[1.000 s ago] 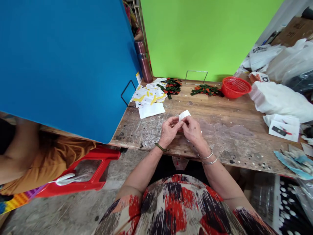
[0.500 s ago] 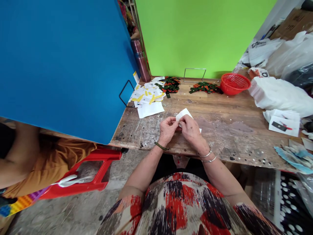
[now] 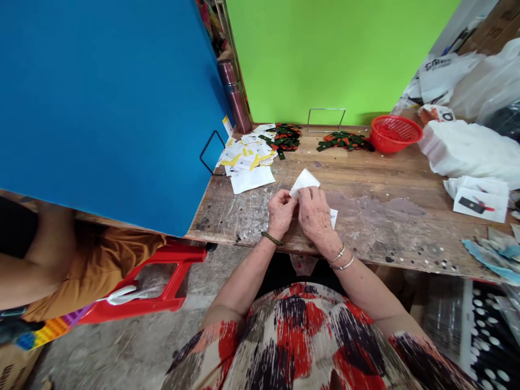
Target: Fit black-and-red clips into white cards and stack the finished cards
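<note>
Between my hands is a folded piece of white paper (image 3: 304,179), its upper part sticking out beyond my fingertips. My left hand (image 3: 281,212) pinches its lower left edge between thumb and fingers. Over the paper's lower part lies my right hand (image 3: 314,214), fingers bent and closed on it. The corner of a printed white card (image 3: 333,218) shows beside my right hand; most of it is hidden. Up to the left lies a heap of white and yellow paper slips (image 3: 247,154), with a plain white sheet (image 3: 252,180) at its near side.
Two piles of dark green and orange pieces (image 3: 286,137) lie at the back. A red basket (image 3: 395,134), white bags and printed cards (image 3: 481,201) stand right. Blue (image 3: 101,108) and green panels border the wooden table (image 3: 365,227). A pink flask (image 3: 235,97) is back left; another person sits left.
My right hand has shifted over the paper, its fingers now pointing more upward. The paper's top has tilted up a little. The whole view has turned slightly.
</note>
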Motion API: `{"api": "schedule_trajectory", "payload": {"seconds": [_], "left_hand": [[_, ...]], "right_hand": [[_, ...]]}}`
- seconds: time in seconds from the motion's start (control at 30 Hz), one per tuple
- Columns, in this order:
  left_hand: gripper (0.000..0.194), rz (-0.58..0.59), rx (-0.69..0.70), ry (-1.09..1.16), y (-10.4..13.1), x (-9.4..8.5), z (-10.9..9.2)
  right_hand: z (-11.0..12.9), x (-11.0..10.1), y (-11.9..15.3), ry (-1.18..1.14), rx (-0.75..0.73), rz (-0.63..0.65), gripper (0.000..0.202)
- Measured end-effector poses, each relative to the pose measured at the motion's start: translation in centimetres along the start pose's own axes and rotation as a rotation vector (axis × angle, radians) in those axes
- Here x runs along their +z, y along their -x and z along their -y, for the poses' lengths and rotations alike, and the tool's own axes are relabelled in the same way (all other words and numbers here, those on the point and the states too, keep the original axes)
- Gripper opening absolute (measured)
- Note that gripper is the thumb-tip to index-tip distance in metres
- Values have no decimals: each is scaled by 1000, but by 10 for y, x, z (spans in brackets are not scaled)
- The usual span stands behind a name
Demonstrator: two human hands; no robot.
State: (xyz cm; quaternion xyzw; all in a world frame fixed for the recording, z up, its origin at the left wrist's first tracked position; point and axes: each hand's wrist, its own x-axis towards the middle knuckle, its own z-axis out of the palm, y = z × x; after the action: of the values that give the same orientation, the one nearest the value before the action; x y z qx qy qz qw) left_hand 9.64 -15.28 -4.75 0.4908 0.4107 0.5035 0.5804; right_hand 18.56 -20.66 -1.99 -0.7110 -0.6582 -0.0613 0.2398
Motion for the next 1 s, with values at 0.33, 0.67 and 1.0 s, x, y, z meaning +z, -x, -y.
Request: {"api": "schedule_trajectory", "payload": {"seconds": [0.33, 0.67, 1.0], "left_hand": [[18, -99, 189, -428, 2, -3, -8], [25, 47, 32, -159, 30, 6, -18], [17, -23, -526, 805, 17, 14, -55]], "right_hand": [[0, 9, -1, 48, 40, -128, 25], [-18, -3, -8, -21, 65, -222, 27], [-1, -9, 1, -357, -119, -246, 23]]}}
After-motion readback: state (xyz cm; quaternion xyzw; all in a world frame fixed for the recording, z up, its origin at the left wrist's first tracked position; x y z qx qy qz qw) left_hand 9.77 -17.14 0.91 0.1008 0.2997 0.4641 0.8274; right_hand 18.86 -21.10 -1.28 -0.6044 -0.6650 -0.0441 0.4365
